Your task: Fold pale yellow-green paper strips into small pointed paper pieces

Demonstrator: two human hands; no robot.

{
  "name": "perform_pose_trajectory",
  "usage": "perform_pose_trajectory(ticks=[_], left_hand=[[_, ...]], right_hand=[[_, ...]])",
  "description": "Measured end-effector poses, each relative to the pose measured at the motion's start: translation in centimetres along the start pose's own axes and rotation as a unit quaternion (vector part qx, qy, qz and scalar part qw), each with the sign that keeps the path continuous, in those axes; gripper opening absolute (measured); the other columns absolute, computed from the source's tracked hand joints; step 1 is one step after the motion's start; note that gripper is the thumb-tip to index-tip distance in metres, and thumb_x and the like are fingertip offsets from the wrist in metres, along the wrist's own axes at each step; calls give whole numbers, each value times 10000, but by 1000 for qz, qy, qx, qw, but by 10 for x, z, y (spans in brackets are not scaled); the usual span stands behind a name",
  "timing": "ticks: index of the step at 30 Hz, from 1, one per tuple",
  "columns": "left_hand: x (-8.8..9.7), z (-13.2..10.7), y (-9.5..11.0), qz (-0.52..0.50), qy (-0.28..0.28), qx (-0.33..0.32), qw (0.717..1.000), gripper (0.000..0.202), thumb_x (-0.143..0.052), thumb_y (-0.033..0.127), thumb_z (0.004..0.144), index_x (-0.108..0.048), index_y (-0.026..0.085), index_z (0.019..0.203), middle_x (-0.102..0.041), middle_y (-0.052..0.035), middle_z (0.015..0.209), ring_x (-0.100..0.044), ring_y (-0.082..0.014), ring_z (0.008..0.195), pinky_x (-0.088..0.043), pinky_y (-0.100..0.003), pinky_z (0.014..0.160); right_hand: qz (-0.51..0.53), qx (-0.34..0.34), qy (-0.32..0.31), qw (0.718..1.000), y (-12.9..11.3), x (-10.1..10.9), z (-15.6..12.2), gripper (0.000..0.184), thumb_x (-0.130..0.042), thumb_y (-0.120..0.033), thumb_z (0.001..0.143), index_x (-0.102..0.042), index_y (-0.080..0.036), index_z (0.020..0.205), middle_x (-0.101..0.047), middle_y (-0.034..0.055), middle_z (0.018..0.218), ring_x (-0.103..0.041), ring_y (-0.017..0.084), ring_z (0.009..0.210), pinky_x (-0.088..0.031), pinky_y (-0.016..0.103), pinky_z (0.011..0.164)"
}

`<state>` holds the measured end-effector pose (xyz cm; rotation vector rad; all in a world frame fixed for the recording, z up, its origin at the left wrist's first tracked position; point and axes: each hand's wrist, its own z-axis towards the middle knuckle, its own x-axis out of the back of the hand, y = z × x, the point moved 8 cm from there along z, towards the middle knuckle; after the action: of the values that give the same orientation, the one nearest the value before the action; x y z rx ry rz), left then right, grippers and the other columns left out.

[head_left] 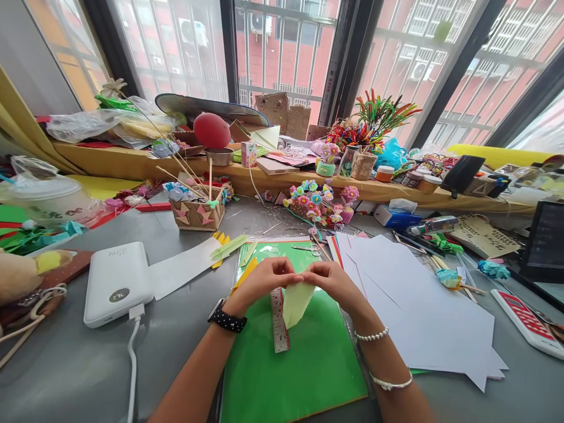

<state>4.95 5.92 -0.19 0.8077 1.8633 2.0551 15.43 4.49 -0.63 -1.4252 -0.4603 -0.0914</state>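
Note:
Between both hands hangs a piece of pale yellow-green paper (298, 304), pinched along its top edge. My left hand (274, 276) is closed on it at the upper left corner, with thumb and fingertips pressed together. Close beside it, my right hand (328, 281) pinches the same edge. Below the hands lies a green sheet in a clear sleeve (295, 376). A patterned ruler (279, 323) rests on it, partly behind the paper. Small scissors (308, 249) lie at the sheet's far edge. Folded yellow-green strips (229, 248) are to the left.
At left, a white power bank (118, 282) with a cable lies by a white strip (180, 273). White paper sheets (418, 317) spread to the right. Behind stand a decorated box (198, 212) and small craft flowers (315, 202). A phone (531, 323) lies far right.

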Motion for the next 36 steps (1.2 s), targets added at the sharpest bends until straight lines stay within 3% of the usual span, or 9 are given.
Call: perform_pose_trajectory(ticks=[6, 19, 36], left_hand=[[-3, -1, -2, -31, -30, 18, 999, 236, -598, 353, 618, -530, 127, 609, -500, 30, 555, -469, -89, 540, -355, -199, 504], [-1, -1, 0, -15, -15, -3, 1000, 206, -576, 324, 644, -538, 125, 602, -489, 29, 543, -460, -91, 543, -350, -205, 517], [-1, 1, 1, 8, -18, -20, 1000, 236, -548, 359, 658, -555, 128, 613, -497, 17, 556, -469, -104, 556, -375, -211, 521]], right_hand=[[20, -9, -31, 999, -6, -2, -3, 273, -517, -388, 693, -583, -138, 605, -508, -8, 555, -436, 104, 535, -318, 209, 486], [10, -4, -1, 1000, -8, 1, -2, 241, -525, -355, 692, -589, -136, 614, -508, -10, 561, -436, 103, 541, -325, 209, 501], [29, -2, -15, 999, -7, -2, -2, 252, -509, -368, 703, -591, -145, 617, -500, -13, 551, -438, 105, 538, -337, 216, 515]])
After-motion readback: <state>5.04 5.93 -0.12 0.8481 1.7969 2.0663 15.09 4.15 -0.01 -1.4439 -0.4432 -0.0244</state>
